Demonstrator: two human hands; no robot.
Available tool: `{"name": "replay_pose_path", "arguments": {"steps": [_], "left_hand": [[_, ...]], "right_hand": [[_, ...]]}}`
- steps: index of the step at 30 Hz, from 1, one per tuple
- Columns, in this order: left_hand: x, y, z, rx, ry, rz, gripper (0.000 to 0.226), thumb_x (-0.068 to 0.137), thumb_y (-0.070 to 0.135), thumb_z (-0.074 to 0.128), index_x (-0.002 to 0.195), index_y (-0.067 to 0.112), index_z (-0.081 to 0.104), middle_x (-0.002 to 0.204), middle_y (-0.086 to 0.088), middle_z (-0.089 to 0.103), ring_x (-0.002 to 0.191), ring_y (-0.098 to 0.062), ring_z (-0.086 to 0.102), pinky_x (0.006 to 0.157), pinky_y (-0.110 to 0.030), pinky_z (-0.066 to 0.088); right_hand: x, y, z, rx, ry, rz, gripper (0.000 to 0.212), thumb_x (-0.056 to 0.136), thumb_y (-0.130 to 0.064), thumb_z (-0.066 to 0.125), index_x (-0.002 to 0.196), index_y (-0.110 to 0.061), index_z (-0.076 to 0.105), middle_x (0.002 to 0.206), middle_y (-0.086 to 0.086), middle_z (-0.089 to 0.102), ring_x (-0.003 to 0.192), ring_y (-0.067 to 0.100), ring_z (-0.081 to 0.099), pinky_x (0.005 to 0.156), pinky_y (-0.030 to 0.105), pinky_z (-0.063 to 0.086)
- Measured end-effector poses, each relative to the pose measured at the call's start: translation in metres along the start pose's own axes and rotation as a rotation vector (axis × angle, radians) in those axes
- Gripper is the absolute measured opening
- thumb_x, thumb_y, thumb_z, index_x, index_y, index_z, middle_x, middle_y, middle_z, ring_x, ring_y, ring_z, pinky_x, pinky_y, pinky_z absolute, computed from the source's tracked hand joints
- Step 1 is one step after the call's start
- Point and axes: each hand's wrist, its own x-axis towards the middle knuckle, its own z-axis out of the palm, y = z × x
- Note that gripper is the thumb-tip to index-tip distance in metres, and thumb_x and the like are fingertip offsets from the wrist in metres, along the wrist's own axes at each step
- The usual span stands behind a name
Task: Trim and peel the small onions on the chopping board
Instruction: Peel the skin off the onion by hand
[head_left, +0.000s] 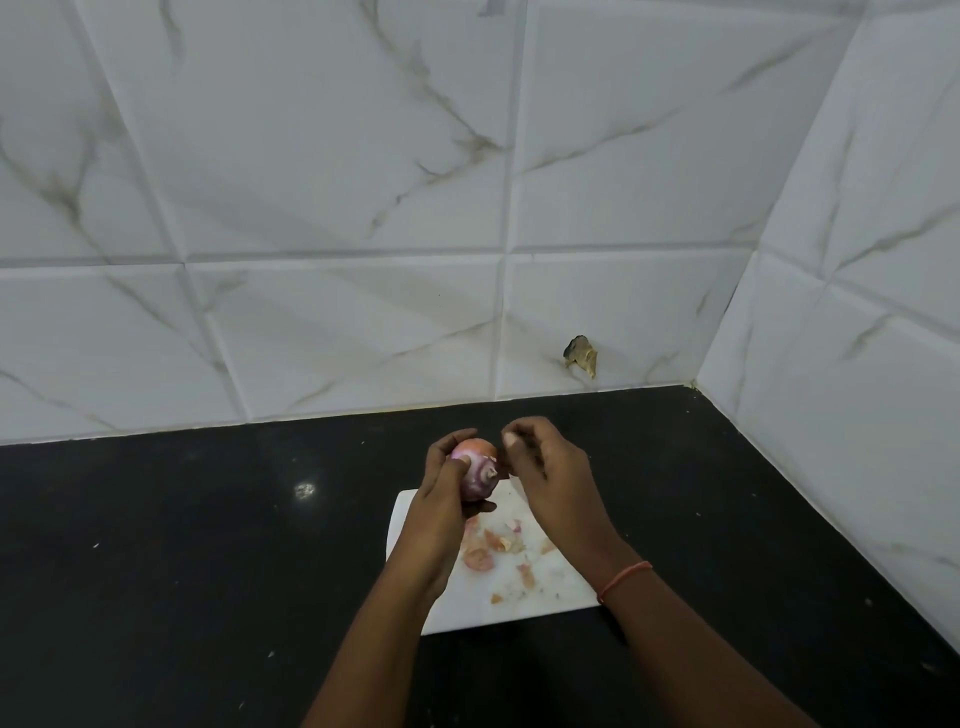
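Counter (182, 545): black and glossy, it stretches out to the left of my left hand and carries on under both arms.
Left hand (441, 499): my fingers curl round the small onion, thumb pressed on its near side, holding it up above the far end of the board.
Onion (479, 470): pinkish-purple, partly peeled, with its trimmed end facing me; it sits between my two hands, gripped by the left one.
Chopping board (561, 587): white, lying flat on the counter below and between my hands.
Peelings (493, 545): papery pink and tan scraps scattered on the board, just beneath my hands and between my wrists.
Right hand (545, 467): fingers bent, the tips drawn together just beside the onion's right side; I cannot tell whether they pinch a bit of skin.
Wrist thread (623, 578): an orange band round my right wrist.
Wall (579, 354): white marbled tiles beyond my hands, with a small brown broken spot up past my right hand.
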Motion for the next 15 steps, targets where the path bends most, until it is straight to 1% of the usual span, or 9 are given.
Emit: {"name": "replay_pose_path", "arguments": {"steps": [2, 4, 7, 10, 13, 15], "left_hand": [[0.0007, -0.0003, 0.0004, -0.017, 0.006, -0.002, 0.028, 0.109, 0.025, 0.037, 0.129, 0.034, 0.054, 0.127, -0.004, 0.059, 0.109, -0.025, 0.066, 0.091, -0.038, 0.058], [0.0014, 0.0001, 0.0012, -0.034, 0.016, -0.002, 0.028, 0.108, 0.024, 0.037, 0.129, 0.033, 0.054, 0.129, -0.004, 0.058, 0.11, -0.026, 0.066, 0.095, -0.04, 0.058], [0.0024, 0.0008, 0.002, -0.101, 0.016, -0.02, 0.027, 0.107, 0.021, 0.04, 0.129, 0.029, 0.054, 0.129, -0.006, 0.059, 0.11, -0.027, 0.066, 0.094, -0.04, 0.058], [0.0021, -0.0001, 0.0016, -0.125, -0.003, -0.036, 0.025, 0.106, 0.026, 0.045, 0.128, 0.032, 0.054, 0.129, -0.005, 0.059, 0.11, -0.025, 0.067, 0.093, -0.037, 0.058], [0.0011, -0.0025, 0.0004, -0.131, -0.02, -0.029, 0.024, 0.106, 0.026, 0.046, 0.127, 0.034, 0.055, 0.129, -0.005, 0.058, 0.107, -0.023, 0.069, 0.089, -0.034, 0.059], [0.0012, -0.0032, 0.0002, -0.157, -0.03, -0.036, 0.023, 0.106, 0.023, 0.046, 0.125, 0.033, 0.056, 0.127, -0.006, 0.059, 0.104, -0.023, 0.07, 0.088, -0.035, 0.059]], "right_hand": [[-0.0007, -0.0006, 0.0005, -0.002, -0.037, -0.034, 0.017, 0.091, -0.017, 0.067, 0.108, -0.016, 0.064, 0.101, -0.007, 0.068, 0.093, -0.002, 0.064, 0.077, 0.011, 0.052], [-0.0018, 0.0008, 0.003, -0.082, -0.028, -0.092, 0.016, 0.088, -0.015, 0.07, 0.104, -0.014, 0.068, 0.098, -0.007, 0.068, 0.089, -0.004, 0.062, 0.076, 0.007, 0.049], [-0.003, 0.0015, 0.0048, -0.145, 0.029, -0.142, 0.011, 0.087, -0.01, 0.069, 0.098, -0.012, 0.069, 0.094, -0.004, 0.067, 0.084, -0.004, 0.06, 0.075, 0.005, 0.047], [-0.0012, 0.0007, 0.0058, -0.185, 0.003, -0.169, 0.007, 0.09, -0.012, 0.066, 0.097, -0.012, 0.065, 0.095, -0.004, 0.062, 0.084, 0.001, 0.059, 0.075, 0.007, 0.047], [0.0001, -0.0004, 0.0068, -0.206, -0.018, -0.143, 0.004, 0.094, -0.014, 0.06, 0.097, -0.013, 0.062, 0.097, -0.004, 0.058, 0.086, 0.005, 0.059, 0.074, 0.009, 0.048], [-0.0001, -0.0009, 0.0071, -0.188, -0.012, -0.107, 0.004, 0.094, -0.014, 0.059, 0.098, -0.014, 0.06, 0.098, -0.002, 0.059, 0.088, 0.006, 0.059, 0.074, 0.01, 0.049]]}}
